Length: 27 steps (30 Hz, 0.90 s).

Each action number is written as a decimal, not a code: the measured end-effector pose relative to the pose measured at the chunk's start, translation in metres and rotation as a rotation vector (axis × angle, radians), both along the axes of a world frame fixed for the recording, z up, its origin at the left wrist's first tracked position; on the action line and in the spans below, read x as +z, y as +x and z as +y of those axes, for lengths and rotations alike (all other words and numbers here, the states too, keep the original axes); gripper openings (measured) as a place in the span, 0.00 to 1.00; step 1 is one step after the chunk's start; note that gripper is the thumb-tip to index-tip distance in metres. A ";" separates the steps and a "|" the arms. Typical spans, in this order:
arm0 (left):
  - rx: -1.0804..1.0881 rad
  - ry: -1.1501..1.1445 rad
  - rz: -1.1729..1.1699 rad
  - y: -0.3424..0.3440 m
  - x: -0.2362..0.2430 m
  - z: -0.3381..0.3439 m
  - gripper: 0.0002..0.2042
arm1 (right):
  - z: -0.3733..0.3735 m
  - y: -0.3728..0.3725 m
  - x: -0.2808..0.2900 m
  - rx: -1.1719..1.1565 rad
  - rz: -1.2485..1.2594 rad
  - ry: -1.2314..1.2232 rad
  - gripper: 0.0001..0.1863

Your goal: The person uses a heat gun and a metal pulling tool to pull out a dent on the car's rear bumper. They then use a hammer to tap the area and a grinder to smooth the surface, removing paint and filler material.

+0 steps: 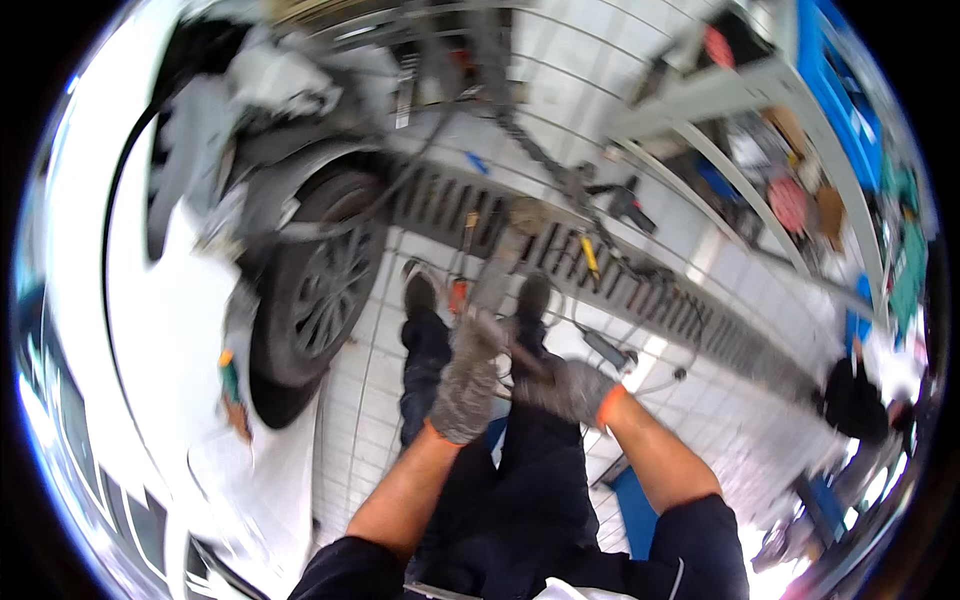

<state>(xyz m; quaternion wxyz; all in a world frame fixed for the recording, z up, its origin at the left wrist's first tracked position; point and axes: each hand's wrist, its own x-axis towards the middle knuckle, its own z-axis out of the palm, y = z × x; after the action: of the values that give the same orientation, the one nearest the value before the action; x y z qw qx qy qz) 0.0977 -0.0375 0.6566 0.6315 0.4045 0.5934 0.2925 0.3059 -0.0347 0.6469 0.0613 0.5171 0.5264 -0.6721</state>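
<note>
My left hand [468, 385], in a grey knitted glove with an orange cuff, is closed around the far end of a short dark metal bar [517, 349]. My right hand [573, 391], gloved the same way, closes on the bar's near end. Motion blurs the bar, so its exact kind is unclear. Just beyond my left hand, a long grey metal piece [497, 268] with a rounded head stretches over the floor grate; whether it joins the bar cannot be made out. A red-and-orange-handled tool [458, 296] lies between my shoes.
To the left stands a white car body with its wheel [325, 290] and opened front. A drain grate [640, 295] crosses the tiled floor, with a yellow-handled tool [590, 257], a chain [535, 152] and a black power tool [630, 205] around it. A metal shelf [730, 95] stands right.
</note>
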 end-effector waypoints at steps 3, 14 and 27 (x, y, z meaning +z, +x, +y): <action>0.447 0.001 -0.563 0.003 0.059 -0.007 0.18 | -0.045 -0.009 0.033 0.068 0.492 -0.408 0.20; 0.985 -0.137 -1.066 -0.159 0.029 -0.084 0.22 | -0.122 -0.123 0.061 -0.250 0.554 -1.244 0.16; 1.104 -0.004 -0.915 -0.271 0.023 -0.071 0.15 | -0.137 -0.215 0.081 -0.255 0.325 -1.069 0.14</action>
<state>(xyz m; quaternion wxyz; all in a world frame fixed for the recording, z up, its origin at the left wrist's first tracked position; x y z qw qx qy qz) -0.1737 -0.1088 0.6792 0.5778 -0.1190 0.3877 0.7083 0.0914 -0.1720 0.7280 0.1510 0.3636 0.0493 -0.9179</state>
